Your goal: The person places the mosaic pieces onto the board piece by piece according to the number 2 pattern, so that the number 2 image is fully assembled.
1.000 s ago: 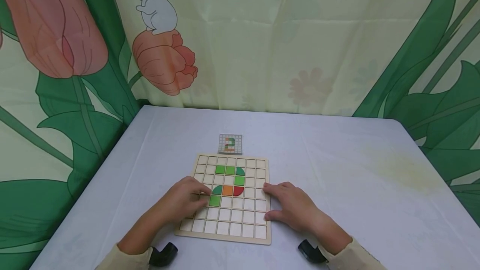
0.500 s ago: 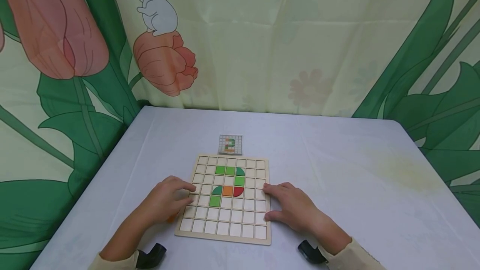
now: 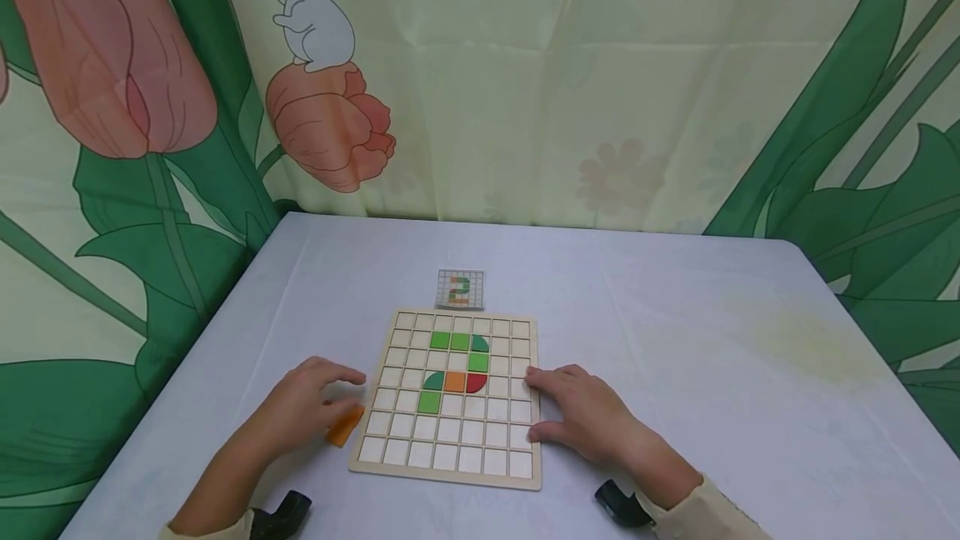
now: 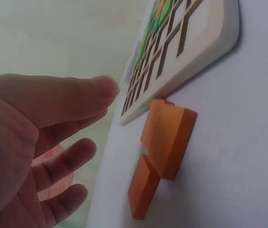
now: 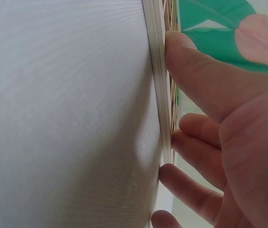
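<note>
A square wooden grid board (image 3: 446, 480) lies on the table, with green, orange and red tiles in some cells, two of the green ones and the red one rounded. Off its left edge, my left hand (image 3: 303, 402) hovers with fingers extended and nothing in them. Just below its fingertips, several orange blocks (image 4: 169, 140) lie close together on the cloth, against the board's side; the head view shows only part of them. My right hand (image 3: 588, 415) rests its thumb and fingertips along the board's right edge (image 5: 160, 80), fingers spread.
Behind the board's far edge lies a small picture card (image 3: 460, 288) with a coloured grid pattern. A white cloth (image 3: 675, 315) covers the table. A printed curtain (image 3: 510, 90) with flowers hangs behind it.
My left hand has drawn back leftward from the green tile on the board to the orange blocks, which now show in the head view. My right hand stays at the board's edge.
</note>
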